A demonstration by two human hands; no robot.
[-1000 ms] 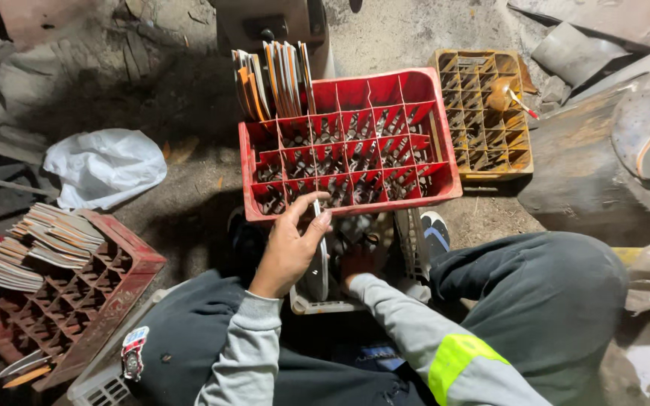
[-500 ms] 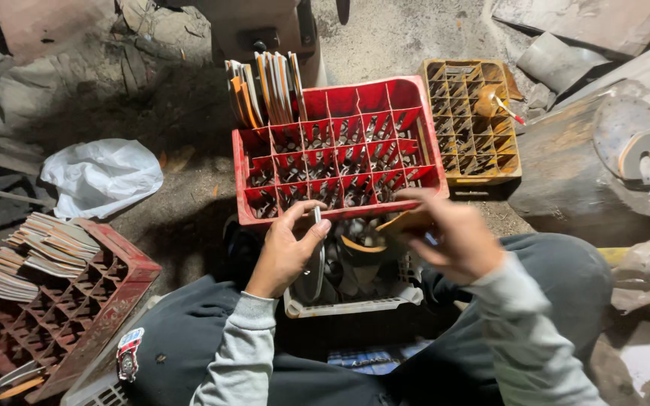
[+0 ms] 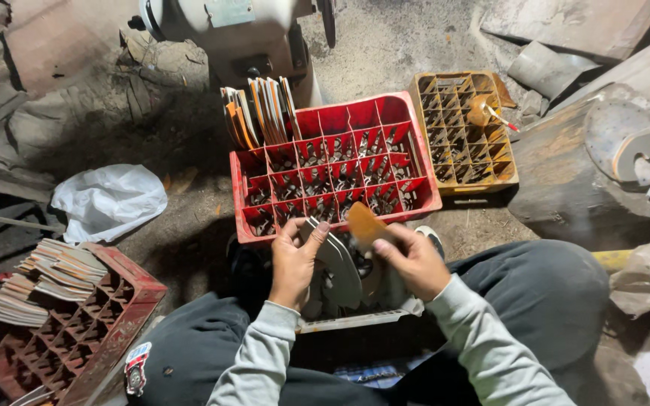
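head view: left hand (image 3: 293,259) grips grey curved blades (image 3: 338,263) standing in a pale crate (image 3: 355,319) below it; right hand (image 3: 414,257) pinches an orange-brown blade (image 3: 365,223) just beside them, red crate (image 3: 332,169) beyond both.

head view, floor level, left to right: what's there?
Dark red crate with stacked pieces → white plastic bag → left hand → right hand → yellow crate → wooden log.

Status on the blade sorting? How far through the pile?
Done: a batch of blades stands at the back of the red crate. In hand: left hand steadies grey blades, right hand holds an orange-brown piece. Left: the stack in the white tray between the knees.
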